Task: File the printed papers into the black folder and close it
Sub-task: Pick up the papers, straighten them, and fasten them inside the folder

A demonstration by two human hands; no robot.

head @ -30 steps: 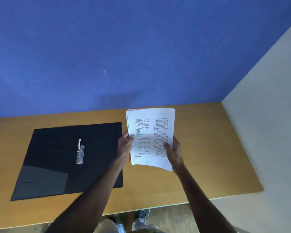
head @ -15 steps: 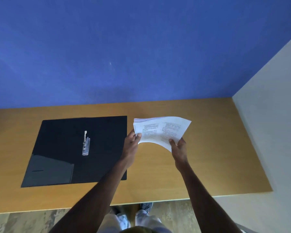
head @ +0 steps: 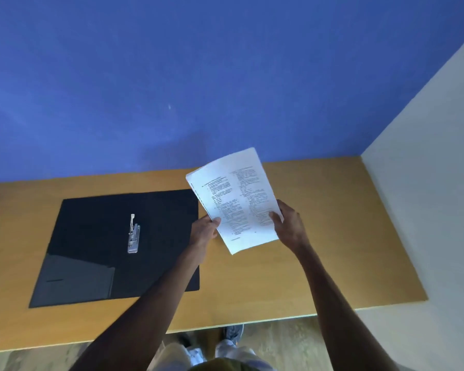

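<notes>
The black folder [head: 91, 236] lies open and flat on the left half of the wooden desk [head: 319, 250], its metal clip [head: 133, 235] standing in the middle. A stack of printed papers [head: 239, 199] hangs in the air just right of the folder, raised and tilted with its top leaning left. My left hand [head: 205, 231] pinches the stack's lower left edge. My right hand [head: 289, 226] holds its lower right edge, thumb on the printed face.
A blue wall [head: 198, 76] rises behind the desk and a pale wall [head: 426, 183] closes it in on the right. The desk's front edge [head: 252, 322] runs below my arms, with floor and my shoes beyond it.
The papers, bent nearly flat half a second ago, are lifted upright again and turned so the printed face shows. Both hands kept their grip.
</notes>
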